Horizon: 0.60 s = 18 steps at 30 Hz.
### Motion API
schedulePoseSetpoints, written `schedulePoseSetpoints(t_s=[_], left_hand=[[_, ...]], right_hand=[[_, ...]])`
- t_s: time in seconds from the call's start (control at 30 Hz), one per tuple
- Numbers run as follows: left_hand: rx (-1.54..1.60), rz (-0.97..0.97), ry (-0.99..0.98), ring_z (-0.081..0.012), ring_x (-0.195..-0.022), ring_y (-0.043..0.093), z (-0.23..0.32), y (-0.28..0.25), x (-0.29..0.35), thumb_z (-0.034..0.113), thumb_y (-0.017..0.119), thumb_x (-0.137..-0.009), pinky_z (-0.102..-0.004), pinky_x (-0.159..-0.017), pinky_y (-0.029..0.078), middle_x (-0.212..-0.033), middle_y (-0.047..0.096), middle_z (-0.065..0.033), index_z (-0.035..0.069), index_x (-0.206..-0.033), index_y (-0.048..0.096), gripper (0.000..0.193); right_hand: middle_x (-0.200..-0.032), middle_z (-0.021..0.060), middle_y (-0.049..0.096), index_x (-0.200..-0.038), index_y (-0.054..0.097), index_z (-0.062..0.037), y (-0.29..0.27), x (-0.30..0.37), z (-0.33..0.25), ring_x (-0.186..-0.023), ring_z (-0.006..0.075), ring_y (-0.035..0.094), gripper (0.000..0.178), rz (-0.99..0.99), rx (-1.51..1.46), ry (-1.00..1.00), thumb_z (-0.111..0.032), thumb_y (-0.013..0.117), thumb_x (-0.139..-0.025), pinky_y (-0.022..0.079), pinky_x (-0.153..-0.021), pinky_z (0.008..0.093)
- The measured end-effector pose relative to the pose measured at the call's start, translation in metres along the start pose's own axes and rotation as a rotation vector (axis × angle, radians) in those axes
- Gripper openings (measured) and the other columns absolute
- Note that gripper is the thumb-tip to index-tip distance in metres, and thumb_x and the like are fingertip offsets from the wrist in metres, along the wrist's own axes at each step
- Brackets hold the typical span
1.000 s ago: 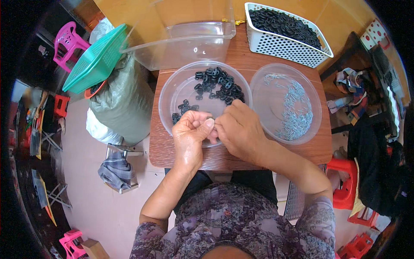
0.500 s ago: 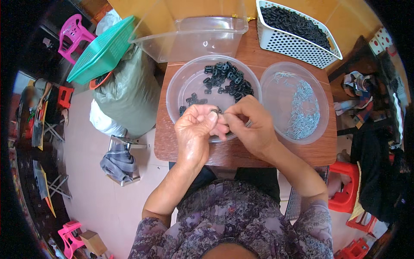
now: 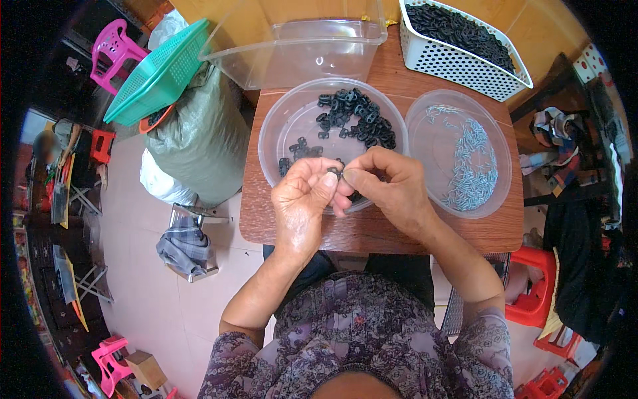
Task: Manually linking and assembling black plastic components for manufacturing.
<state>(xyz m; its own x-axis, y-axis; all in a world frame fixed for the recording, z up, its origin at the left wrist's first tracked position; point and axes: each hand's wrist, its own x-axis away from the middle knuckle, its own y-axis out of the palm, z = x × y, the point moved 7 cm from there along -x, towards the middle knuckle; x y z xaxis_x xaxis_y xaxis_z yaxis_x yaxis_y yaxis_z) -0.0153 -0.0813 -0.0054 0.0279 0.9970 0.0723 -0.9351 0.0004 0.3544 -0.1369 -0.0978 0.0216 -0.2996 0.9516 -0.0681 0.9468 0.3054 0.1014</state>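
My left hand (image 3: 299, 203) pinches a small black part (image 3: 335, 171) between thumb and fingers, above the near rim of a clear round tub (image 3: 267, 143). From the right, my right hand (image 3: 397, 189) is closed, its thumb and forefinger pressed together against that part. Whether a small pin sits between those fingertips is hidden. Inside the tub lie many loose black parts (image 3: 367, 121) with holes in them, heaped toward the far right side. A second, shallower clear round tub (image 3: 420, 174) stands to the right, holding small silvery-blue pins or screws (image 3: 473, 174).
At the table's back right is a white perforated basket (image 3: 458, 70) full of black parts. Behind the tub stands a clear rectangular bin (image 3: 292, 56). Left of the wooden table (image 3: 259, 223) are a large sack (image 3: 199, 146), green baskets (image 3: 156, 76) and a cloth-draped stool (image 3: 186, 249).
My right fingertips have come up against the black part, which shows more clearly. Both hands stay together over the tub. The whole view has shifted slightly.
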Motion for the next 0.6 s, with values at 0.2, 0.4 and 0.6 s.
schedulePoseSetpoints(t_s=[0.2,0.4,0.6], left_hand=[[0.002,-0.002,0.000,-0.0111,-0.058,0.056,-0.0008,-0.0020,0.0009,0.006,0.050,-0.089,-0.0206,-0.050,0.046,-0.076,0.061,-0.0098,-0.004,-0.098,0.052,0.014],[-0.011,-0.014,0.016,-0.0104,-0.058,0.056,0.0010,-0.0016,0.0029,0.005,0.048,-0.089,-0.0202,-0.050,0.046,-0.077,0.060,-0.0096,-0.005,-0.098,0.052,0.014],[-0.056,0.004,0.030,-0.0087,-0.058,0.055,0.0035,-0.0004,0.0050,0.002,0.047,-0.089,-0.0187,-0.050,0.045,-0.076,0.059,-0.0073,-0.005,-0.096,0.053,0.012]], right_hand=[[-0.069,0.0088,0.060,-0.078,0.055,0.0051,0.0002,-0.0001,0.0013,-0.057,0.0146,0.060,0.011,-0.013,0.002,0.013,-0.005,0.054,-0.084,0.048,-0.055,0.0261],[-0.068,0.0090,0.060,-0.078,0.054,0.0055,0.0015,-0.0013,0.0042,-0.057,0.0152,0.059,0.011,-0.031,-0.022,0.044,-0.004,0.053,-0.084,0.048,-0.054,0.0262],[-0.067,0.0098,0.059,-0.076,0.054,0.0062,0.0031,-0.0013,0.0063,-0.056,0.0162,0.059,0.010,-0.044,-0.059,0.068,-0.002,0.053,-0.083,0.049,-0.053,0.0274]])
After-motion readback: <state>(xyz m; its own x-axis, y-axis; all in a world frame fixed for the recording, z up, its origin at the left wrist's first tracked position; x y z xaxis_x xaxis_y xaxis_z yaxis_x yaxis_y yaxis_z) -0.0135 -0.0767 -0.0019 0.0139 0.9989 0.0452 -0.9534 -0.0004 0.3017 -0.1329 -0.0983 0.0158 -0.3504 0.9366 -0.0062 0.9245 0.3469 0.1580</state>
